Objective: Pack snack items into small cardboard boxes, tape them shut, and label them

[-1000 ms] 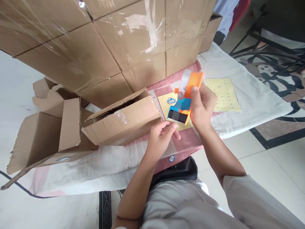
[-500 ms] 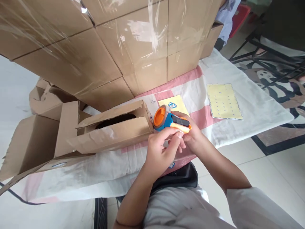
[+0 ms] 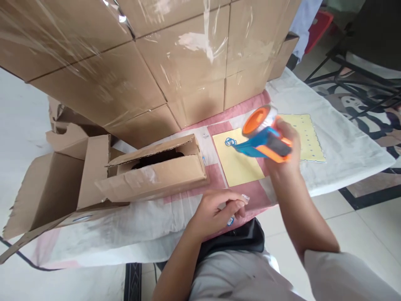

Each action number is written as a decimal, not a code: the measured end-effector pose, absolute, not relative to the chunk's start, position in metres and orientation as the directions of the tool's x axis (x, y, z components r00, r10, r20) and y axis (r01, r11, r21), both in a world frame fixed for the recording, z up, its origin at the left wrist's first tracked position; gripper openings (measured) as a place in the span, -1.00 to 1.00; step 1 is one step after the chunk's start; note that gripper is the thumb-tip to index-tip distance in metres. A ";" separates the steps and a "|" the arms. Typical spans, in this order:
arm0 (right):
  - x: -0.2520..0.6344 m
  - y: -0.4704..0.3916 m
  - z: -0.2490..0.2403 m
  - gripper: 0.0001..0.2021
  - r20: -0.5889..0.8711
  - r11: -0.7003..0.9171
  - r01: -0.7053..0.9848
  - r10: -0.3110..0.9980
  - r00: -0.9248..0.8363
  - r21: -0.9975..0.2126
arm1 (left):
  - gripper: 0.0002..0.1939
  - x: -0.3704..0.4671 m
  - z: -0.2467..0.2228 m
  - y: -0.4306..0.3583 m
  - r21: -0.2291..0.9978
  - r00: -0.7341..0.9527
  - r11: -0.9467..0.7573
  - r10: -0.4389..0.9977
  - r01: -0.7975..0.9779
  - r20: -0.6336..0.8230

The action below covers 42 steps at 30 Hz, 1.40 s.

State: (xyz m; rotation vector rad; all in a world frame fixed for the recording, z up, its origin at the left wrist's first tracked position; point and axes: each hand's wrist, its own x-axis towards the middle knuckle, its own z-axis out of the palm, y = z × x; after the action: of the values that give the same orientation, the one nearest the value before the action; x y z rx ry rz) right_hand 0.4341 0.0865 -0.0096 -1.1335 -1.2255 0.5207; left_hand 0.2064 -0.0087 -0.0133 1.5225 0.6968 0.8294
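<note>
My right hand (image 3: 286,154) is wrapped round a blue and orange tape dispenser (image 3: 266,140), raised over the cloth and slightly blurred. Its roll of tape faces up and left. My left hand (image 3: 221,211) is at the table's front edge, thumb and forefinger pinching a small clear piece of tape (image 3: 246,198). Between the hands and the stacked boxes lies a yellow sheet (image 3: 242,167) with a small blue-outlined drawing (image 3: 230,142). A second yellow sheet (image 3: 308,138) with blue dots is partly behind my right hand.
Taped cardboard boxes (image 3: 191,62) stand along the back. An opened long carton (image 3: 159,175) lies at the left beside torn cardboard (image 3: 46,188). A striped cloth (image 3: 140,221) covers the table. A black chair (image 3: 369,54) stands at the upper right.
My right hand has carried the dispenser up and right, away from my left hand, uncovering more of the yellow sheet. A small tape piece now shows at my left fingertips.
</note>
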 end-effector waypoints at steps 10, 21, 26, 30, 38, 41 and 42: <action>0.479 0.165 -0.048 -0.77 0.193 0.047 0.505 0.951 0.241 -0.862 | -0.75 0.160 -0.036 -0.021 0.999 0.354 -0.054 0.934 0.004 0.049; 0.366 0.057 0.077 -0.88 0.689 0.810 0.441 0.571 -0.446 -0.385 | -0.79 0.112 0.000 -0.045 0.950 0.331 -0.248 0.927 0.189 0.176; 0.320 0.082 0.082 -0.57 0.461 0.866 0.414 0.501 -0.733 -0.282 | -0.77 0.105 0.006 -0.041 0.942 0.262 -0.280 0.938 0.183 0.228; 0.315 0.099 0.079 -0.58 0.313 0.878 0.334 0.442 -0.841 -0.343 | -0.88 0.104 0.015 -0.028 0.989 0.089 -0.134 0.988 0.059 0.129; 0.304 0.090 0.099 -0.76 0.272 0.795 0.336 0.516 -0.813 -0.504 | -0.81 0.117 0.038 0.001 0.993 0.073 0.012 0.997 -0.114 -0.004; 0.298 0.087 0.100 -0.81 0.263 0.761 0.345 0.549 -0.793 -0.550 | -0.78 0.118 0.039 0.002 0.997 0.079 -0.008 0.997 -0.076 0.014; 0.296 0.087 0.098 -0.82 0.287 0.763 0.337 0.553 -0.782 -0.551 | -0.78 0.118 0.038 0.002 0.997 0.075 -0.015 0.997 -0.073 0.021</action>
State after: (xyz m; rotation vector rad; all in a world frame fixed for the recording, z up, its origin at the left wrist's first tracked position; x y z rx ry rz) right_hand 0.2958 0.0866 0.0984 -0.6734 -2.5200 0.6703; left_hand 0.1180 0.0017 0.0385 1.2041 1.0917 1.1997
